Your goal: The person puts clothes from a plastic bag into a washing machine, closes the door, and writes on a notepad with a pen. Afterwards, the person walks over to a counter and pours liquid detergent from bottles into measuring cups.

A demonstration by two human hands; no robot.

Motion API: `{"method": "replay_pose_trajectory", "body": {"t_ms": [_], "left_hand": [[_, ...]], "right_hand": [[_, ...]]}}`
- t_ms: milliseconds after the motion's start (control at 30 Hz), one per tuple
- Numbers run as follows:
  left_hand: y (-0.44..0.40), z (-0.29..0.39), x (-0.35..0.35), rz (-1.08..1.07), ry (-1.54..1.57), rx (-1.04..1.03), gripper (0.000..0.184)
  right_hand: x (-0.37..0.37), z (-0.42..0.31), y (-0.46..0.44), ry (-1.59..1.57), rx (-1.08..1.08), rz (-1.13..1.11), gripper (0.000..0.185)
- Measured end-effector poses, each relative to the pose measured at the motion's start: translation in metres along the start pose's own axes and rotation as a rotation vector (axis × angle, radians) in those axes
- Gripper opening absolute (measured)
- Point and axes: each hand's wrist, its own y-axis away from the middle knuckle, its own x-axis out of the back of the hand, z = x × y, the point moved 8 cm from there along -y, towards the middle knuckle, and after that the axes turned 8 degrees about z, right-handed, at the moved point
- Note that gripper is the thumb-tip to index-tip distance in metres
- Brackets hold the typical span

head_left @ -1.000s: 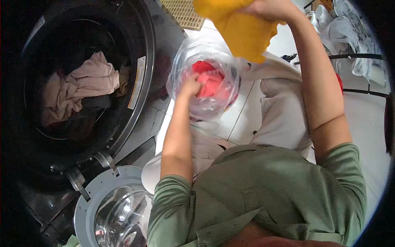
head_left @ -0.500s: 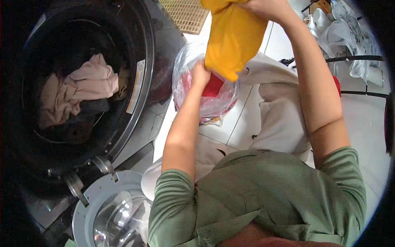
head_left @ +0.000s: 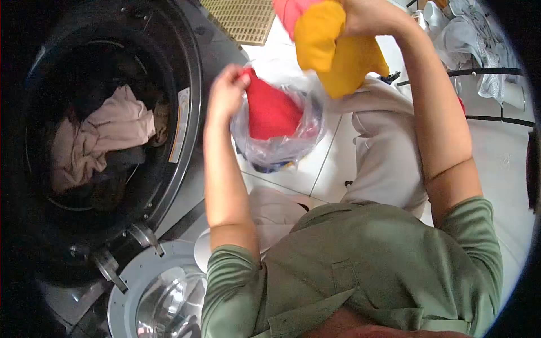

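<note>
My left hand (head_left: 226, 90) pinches a corner of a red cloth (head_left: 273, 112), which hangs partly inside a clear plastic bag (head_left: 307, 141) on the floor. Other dark and coloured fabric shows through the bag's lower side. Higher up, my right hand (head_left: 366, 17) is closed on a yellow cloth (head_left: 344, 67), bunched and drooping. A pink cloth (head_left: 290, 12) shows beside the yellow one, cut off by the top edge; whether the same hand holds it, I cannot tell.
To the left, a black front-loading washing machine drum (head_left: 183, 73) holds a pale pink garment (head_left: 121, 121) and darker clothes. Its round glass door (head_left: 169, 298) hangs open below. A beige plastic grate (head_left: 245, 19) lies at the top; a rack with white items (head_left: 473, 45) stands right.
My left hand has let go of the yellow cloth, moved left and gripped the red cloth, lifting its corner from the bag. The yellow cloth has shifted right, and pink cloth has appeared.
</note>
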Motion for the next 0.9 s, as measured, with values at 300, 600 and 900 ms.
{"method": "replay_pose_trajectory", "body": {"t_ms": [300,600,900], "left_hand": [[0.067,0.249,0.057,0.35,0.718,-0.718,0.029],[0.018,-0.164,-0.124,-0.067,-0.363,-0.017,0.032],[0.048,-0.243,-0.097,-0.333,-0.818,0.334,0.069]], "right_hand": [[-0.057,-0.052,-0.012,-0.295,-0.035,-0.204,0.049],[0.096,0.001,0.044,-0.515,0.28,1.326,0.044],[0.055,0.031,0.006,-0.418,0.159,0.78,0.059]]}}
